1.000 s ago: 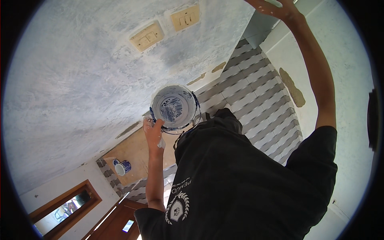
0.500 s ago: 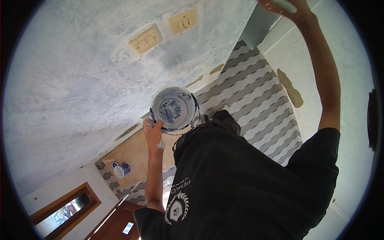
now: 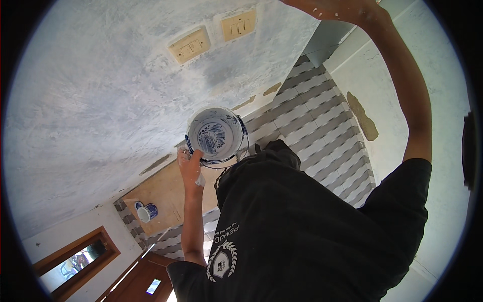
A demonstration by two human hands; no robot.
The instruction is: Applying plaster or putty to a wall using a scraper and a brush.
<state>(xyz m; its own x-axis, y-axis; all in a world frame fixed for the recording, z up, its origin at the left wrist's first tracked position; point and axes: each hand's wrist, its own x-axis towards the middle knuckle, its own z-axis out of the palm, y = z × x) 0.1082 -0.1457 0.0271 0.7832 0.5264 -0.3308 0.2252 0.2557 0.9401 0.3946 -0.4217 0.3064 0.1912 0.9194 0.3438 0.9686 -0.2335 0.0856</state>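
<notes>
1. Head view, and I'm looking at a paint bucket [image 3: 217, 135] sitting dead centre, its white bottom facing the lens, a blue rim ring and a wire bail around it.
2. My left hand [image 3: 190, 166] is at the bucket's 7 o'clock, fingers curled onto the lower rim, clamped on it; thumb placement I cannot make out.
3. My right hand [image 3: 347, 7] is up at 1 o'clock, by the frame edge, pressed toward the wall [image 3: 100, 100]; whether it grips anything, I cannot tell.
4. Handling call: rigid plastic, probably heavy and sloshy if it's loaded, and paint smears would make it slick. I'd say the rim or the bail is the safest hold.
5. Axis: the bucket's long axis runs almost straight along my sightline, base toward me and mouth away.
6. A smaller blue-and-white can [image 3: 146, 212] rests on a brown ledge [image 3: 166, 194] at 7 o'clock, well apart.
</notes>
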